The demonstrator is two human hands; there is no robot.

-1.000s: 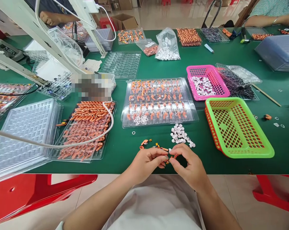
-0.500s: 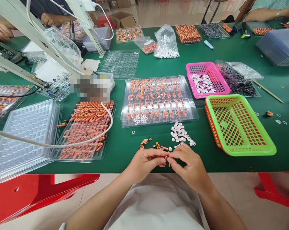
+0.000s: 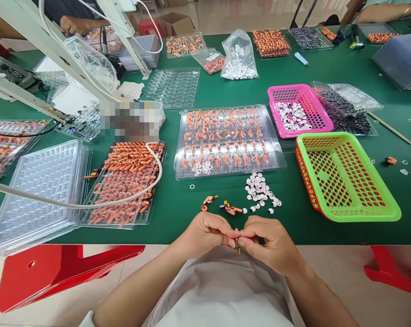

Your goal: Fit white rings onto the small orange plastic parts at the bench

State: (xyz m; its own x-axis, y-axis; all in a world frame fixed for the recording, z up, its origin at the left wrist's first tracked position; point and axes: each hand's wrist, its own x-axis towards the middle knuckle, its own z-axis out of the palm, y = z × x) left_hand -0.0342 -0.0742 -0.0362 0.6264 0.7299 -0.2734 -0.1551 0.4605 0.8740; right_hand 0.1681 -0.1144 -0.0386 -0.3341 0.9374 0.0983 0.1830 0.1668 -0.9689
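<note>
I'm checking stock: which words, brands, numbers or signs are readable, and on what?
No text reads clearly.
White label, clear plastic bag of white pieces: too small.
Another white label, clear plastic bag of orange pieces: too small.
Grey boxy device, crumpled clear plastic bag: markings blurred.

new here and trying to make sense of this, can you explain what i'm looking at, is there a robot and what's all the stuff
There is no robot: these are a person's bare left hand and right hand, seen by one camera worn on the head, looking forward and down. Both hands' fingertips meet around a small part with a yellow piece; the fingers hide most of it.

On the green table, just beyond the hands, lie loose white discs. Farther off is a clear tray of orange parts. To its right, a pink basket holds more white pieces, and a lime-green basket sits nearer the person.
</note>
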